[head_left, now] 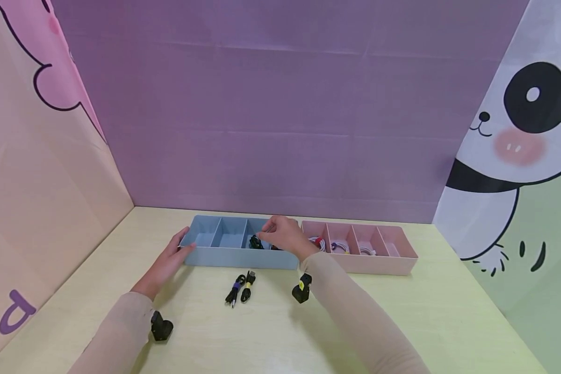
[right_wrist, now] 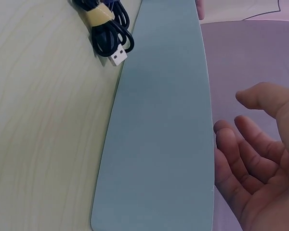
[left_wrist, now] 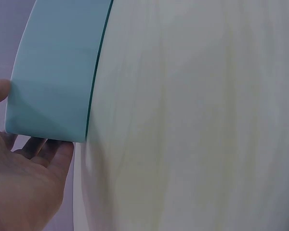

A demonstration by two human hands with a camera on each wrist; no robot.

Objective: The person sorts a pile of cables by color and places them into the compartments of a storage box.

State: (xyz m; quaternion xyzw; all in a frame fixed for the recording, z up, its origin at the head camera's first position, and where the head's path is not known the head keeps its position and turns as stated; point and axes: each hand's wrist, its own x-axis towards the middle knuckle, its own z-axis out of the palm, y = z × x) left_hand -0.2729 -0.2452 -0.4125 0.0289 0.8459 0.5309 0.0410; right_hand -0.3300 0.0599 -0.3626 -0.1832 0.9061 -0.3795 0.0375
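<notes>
A long light-blue divided box [head_left: 243, 257] stands toward the back of the table. My left hand [head_left: 170, 257] grips its left end; the left wrist view shows the thumb at the rim and the fingers [left_wrist: 60, 156] against the end wall. Over the box's right half is my right hand [head_left: 285, 236], loosely bent with thumb and fingers apart, and nothing shows between them. Just below its fingertips a coiled black cable [head_left: 256, 242] lies in the third compartment from the left. The compartment farther right is mostly hidden by this hand.
Two bundled black cables lie before the blue box, one with a purple tie [head_left: 235, 289], one with a yellow tie [head_left: 248, 286]. A pink divided box [head_left: 378, 265] adjoins on the right, with white cables [head_left: 340, 248] in several compartments. A purple backdrop [head_left: 280, 130] rises behind.
</notes>
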